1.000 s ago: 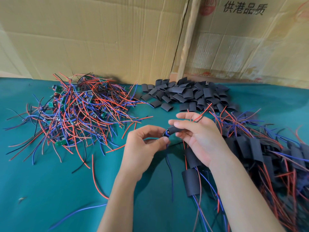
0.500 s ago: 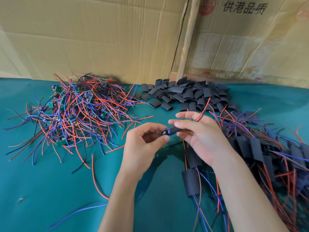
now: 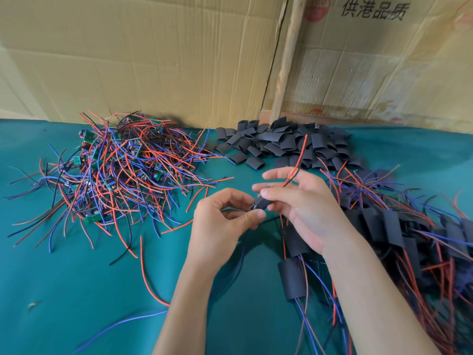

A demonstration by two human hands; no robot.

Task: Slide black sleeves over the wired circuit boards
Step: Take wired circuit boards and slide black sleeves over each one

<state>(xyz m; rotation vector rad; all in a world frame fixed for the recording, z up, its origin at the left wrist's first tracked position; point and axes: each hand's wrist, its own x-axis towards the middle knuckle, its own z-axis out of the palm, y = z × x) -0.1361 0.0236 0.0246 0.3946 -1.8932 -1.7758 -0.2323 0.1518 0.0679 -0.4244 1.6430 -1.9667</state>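
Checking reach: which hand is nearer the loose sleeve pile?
Right. The right hand is just in front of the sleeve pile; the left hand sits farther toward the person and leftward.

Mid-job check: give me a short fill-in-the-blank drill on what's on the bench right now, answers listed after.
1. The table is covered with a cloth coloured ____.
2. Both hands, left hand and right hand, hold one black ____ between them.
3. The pile of empty sleeves lies at the table's ____ edge, against the cardboard.
4. The pile of unsleeved boards lies to the ____ of the hands.

Missing words: green; sleeve; far; left
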